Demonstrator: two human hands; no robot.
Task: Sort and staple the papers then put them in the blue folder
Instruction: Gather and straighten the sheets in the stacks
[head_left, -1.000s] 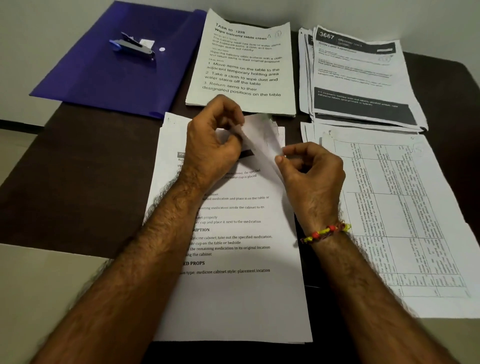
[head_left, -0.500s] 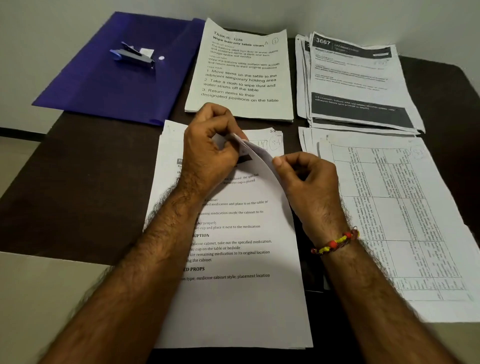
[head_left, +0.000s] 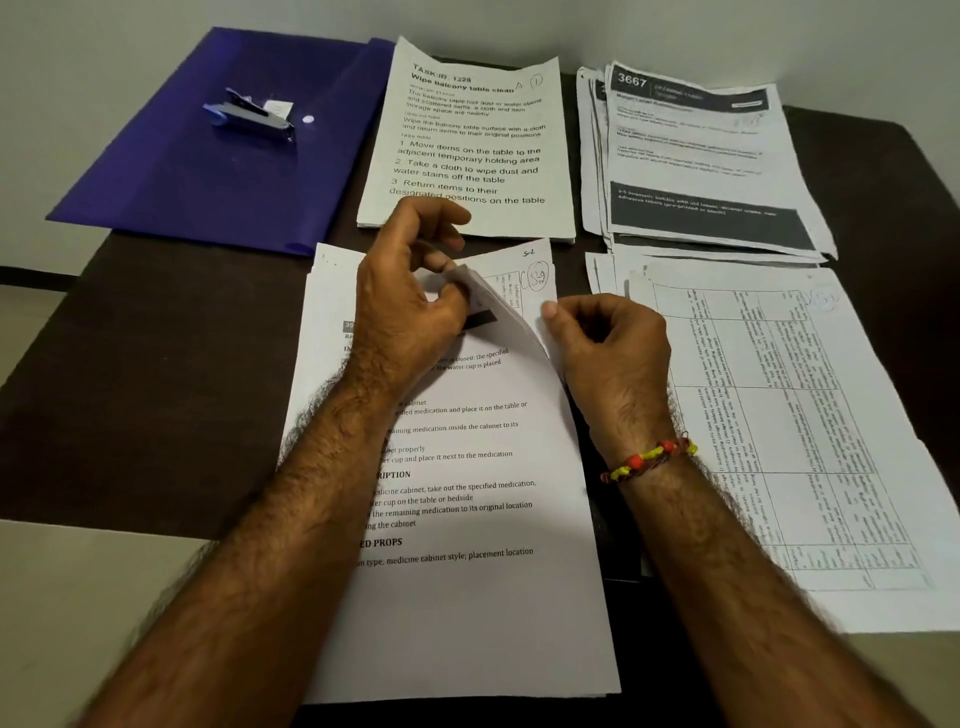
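The near stack of papers (head_left: 457, 493) lies on the dark table (head_left: 156, 364), directly in front of the person. Its top sheet (head_left: 498, 312) is folded back at the upper right corner, exposing a sheet below with a circled handwritten mark.

The left hand (head_left: 410, 306) pinches the lifted corner between thumb and curled fingers. The right hand (head_left: 608, 343) is loosely curled at the right edge of the stack, thumb extended toward the lifted sheet; whether it actually grips paper cannot be told.

The step in hand appears to be checking or separating sheets for sorting. To do it well, only one sheet should be peeled at a time, with the lower part of the stack left flat so the edges stay aligned for stapling. The corner should be bent gently, not creased.

Three other stacks surround it: a large-print stack (head_left: 467, 150) beyond, a dark-banded stack (head_left: 696, 161) at far right, and a tabled stack (head_left: 779, 426) just beside on the right. The blue folder (head_left: 156, 182) lies at far left, with the stapler (head_left: 249, 114) resting on it.
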